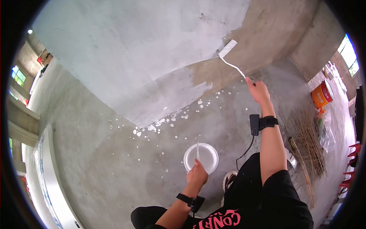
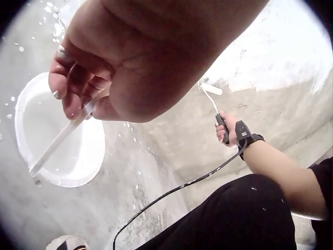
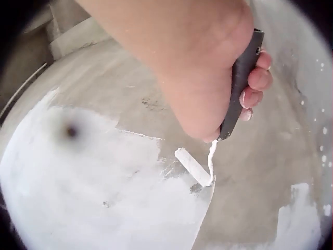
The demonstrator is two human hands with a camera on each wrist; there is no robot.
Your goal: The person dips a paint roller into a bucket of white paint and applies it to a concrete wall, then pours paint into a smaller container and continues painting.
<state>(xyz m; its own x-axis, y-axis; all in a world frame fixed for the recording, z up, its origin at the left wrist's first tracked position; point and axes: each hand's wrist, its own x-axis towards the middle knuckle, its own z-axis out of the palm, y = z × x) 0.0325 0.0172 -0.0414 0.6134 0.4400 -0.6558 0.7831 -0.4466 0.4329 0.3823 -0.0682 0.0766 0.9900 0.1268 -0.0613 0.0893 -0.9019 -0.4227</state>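
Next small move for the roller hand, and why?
Probably roll the paint roller across the bare concrete wall: the right hand grips it at the edge of the white patch, with grey beside it. The left hand holds a thin white rod over the paint bucket.

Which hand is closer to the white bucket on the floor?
Left. The left hand hovers just over the bucket, pinching a white stick that dips into it; the right hand is off at the wall, gripping a roller.
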